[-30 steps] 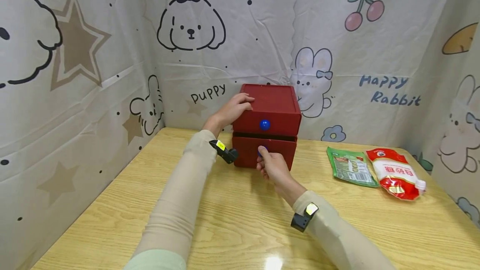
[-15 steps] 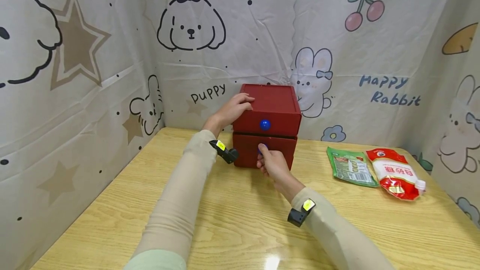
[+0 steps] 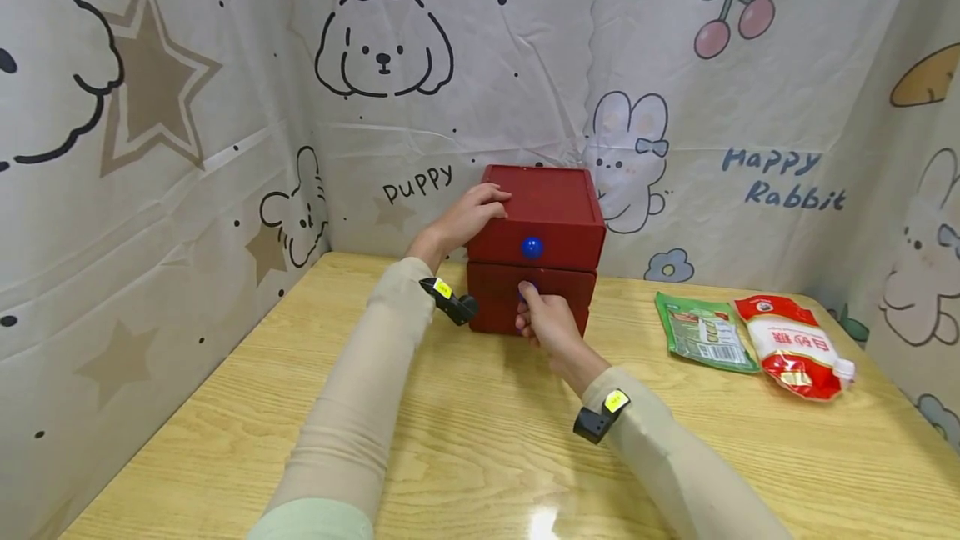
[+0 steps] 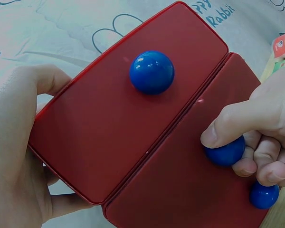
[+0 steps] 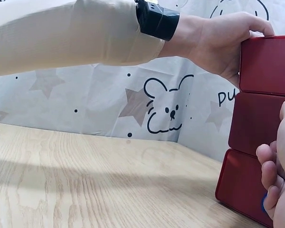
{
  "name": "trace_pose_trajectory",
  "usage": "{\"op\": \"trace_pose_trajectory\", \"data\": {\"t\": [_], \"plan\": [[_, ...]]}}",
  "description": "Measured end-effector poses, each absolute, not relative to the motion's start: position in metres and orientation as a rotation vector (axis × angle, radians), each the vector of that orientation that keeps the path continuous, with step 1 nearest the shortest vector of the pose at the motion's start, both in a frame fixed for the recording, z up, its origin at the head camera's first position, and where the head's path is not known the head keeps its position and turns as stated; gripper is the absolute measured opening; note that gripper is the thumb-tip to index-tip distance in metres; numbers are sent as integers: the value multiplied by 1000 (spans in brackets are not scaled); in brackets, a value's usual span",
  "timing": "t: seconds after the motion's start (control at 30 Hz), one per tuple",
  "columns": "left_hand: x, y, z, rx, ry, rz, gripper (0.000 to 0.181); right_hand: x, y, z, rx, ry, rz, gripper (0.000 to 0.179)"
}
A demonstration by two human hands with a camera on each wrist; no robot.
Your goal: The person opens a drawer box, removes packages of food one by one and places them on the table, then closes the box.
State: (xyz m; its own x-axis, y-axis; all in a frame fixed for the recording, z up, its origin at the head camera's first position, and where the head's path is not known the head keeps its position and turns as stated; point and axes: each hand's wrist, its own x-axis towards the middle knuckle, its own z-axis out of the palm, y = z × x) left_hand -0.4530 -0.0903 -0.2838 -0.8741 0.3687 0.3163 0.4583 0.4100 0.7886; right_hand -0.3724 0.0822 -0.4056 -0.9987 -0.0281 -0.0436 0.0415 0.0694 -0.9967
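A small red drawer cabinet (image 3: pixel 543 194) with three stacked drawers and round blue knobs stands at the back of the table. My left hand (image 3: pixel 468 215) grips its upper left corner, some digits over the top and others along the side. My right hand (image 3: pixel 551 323) holds the blue knob (image 4: pixel 226 151) of the middle drawer (image 4: pixel 175 166), thumb on top of it and fingers curled beneath. That drawer's front sits close under the top drawer (image 4: pixel 109 118), with only a thin dark seam between. In the right wrist view, the bottom drawer (image 5: pixel 240 185) shows below.
To the right on the wooden table (image 3: pixel 450 440) lie a green packet (image 3: pixel 705 332) and a red and white bag (image 3: pixel 791 348) with a white cap. Behind the cabinet hangs a printed cloth backdrop (image 3: pixel 465 123).
The middle drawer has moved inward under my right hand, and the dark gap above its front has closed to a seam. My left hand stays on the cabinet's corner.
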Motion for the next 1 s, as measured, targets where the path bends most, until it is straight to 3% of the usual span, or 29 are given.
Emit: {"op": "trace_pose_trajectory", "data": {"t": [1.0], "plan": [[-459,-91,-285,-774,-2558,-1508,45,-380,84,-401,70,2257,-2102,47]]}}
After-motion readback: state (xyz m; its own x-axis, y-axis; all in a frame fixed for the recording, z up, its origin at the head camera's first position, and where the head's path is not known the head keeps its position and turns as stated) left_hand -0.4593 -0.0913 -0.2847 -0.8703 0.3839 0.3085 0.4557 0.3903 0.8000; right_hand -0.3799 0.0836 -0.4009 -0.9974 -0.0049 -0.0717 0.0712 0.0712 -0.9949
